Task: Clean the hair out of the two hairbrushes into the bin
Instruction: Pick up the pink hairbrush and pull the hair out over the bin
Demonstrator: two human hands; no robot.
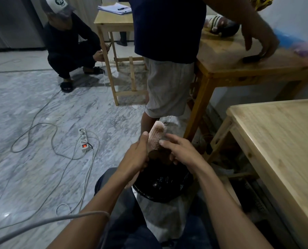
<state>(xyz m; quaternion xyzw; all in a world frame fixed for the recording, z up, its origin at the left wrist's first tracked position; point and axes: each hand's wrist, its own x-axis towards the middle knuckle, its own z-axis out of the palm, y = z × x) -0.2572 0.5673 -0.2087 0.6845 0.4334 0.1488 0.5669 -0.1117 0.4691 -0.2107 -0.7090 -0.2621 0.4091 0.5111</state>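
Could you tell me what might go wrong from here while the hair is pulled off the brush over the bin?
The hair clump sits near the bin's far edge, so it could drop outside onto the floor. The left hand holds the pink brush near its lower end while the right hand tugs; the brush might slip. A standing person's leg is close behind and could be bumped.

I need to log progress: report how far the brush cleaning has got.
Done: nothing I can confirm; the black-lined bin is too dark to show hair. In hand: left hand holds a pink hairbrush over it, right hand pulling a brown hair clump. Left: the second brush, not identifiable here.
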